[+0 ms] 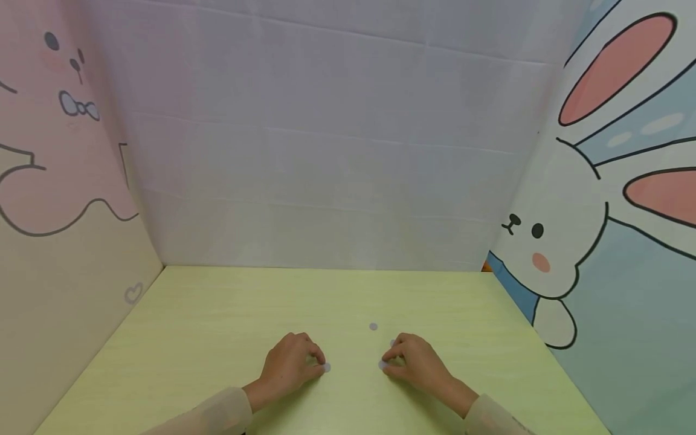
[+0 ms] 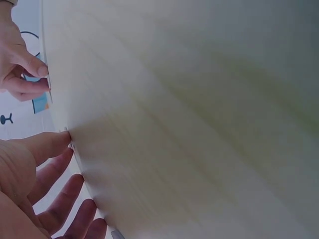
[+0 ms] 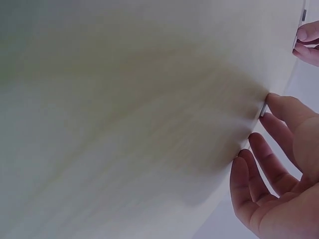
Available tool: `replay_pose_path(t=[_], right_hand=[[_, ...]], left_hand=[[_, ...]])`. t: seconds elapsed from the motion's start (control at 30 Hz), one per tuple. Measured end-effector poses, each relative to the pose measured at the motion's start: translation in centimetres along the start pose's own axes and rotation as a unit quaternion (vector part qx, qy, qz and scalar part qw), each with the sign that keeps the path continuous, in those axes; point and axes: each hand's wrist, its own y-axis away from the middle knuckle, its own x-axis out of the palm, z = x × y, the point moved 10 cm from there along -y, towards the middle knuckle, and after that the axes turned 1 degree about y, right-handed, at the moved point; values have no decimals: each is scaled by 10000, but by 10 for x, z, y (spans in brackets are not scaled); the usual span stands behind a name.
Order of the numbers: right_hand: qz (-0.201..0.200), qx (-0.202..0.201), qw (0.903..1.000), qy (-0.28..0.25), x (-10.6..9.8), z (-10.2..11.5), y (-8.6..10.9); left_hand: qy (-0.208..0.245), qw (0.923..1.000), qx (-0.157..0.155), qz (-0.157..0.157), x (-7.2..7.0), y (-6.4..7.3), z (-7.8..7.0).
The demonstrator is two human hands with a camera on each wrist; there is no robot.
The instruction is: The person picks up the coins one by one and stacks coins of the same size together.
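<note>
Head view showed the left hand [image 1: 290, 364] pinching the left disc [image 1: 327, 367], near-left of the far disc [image 1: 373, 326]; the right hand [image 1: 417, 364], closer to that far disc, pinched the right disc [image 1: 382, 365]. A half-hidden disc [image 1: 393, 342] lay just near-right of the far disc. All 4 looked flat and greyish, without a long axis; beyond the far disc, smooth yellow-green table [image 1: 244, 302] met a creased whitish sheet [image 1: 326, 181].

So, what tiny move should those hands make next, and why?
The left hand should probably slide its pinched disc rightward: it sits apart, while the right hand pinches a second disc near a third disc and a partly hidden fourth disc.
</note>
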Motion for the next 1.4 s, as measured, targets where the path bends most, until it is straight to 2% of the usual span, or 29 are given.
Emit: replay_pose_path(t=[0.4, 0.73, 0.97, 1.13, 1.4], right_hand=[[-205, -395, 9982, 391, -2, 11, 0], [-158, -366, 9986, 342, -1, 12, 0], [-212, -489, 9983, 224, -6, 13, -1], [-255, -241, 9994, -51, -14, 4, -6], [-641, -129, 9971, 378, -29, -6, -19]], left_hand=[[58, 10000, 65, -12, -3, 1, -2], [-19, 10000, 73, -46, -1, 1, -1], [-42, 9999, 97, -11, -1, 1, -1], [-40, 9999, 153, -25, -2, 1, -4], [-2, 9998, 170, -42, -3, 1, -5]])
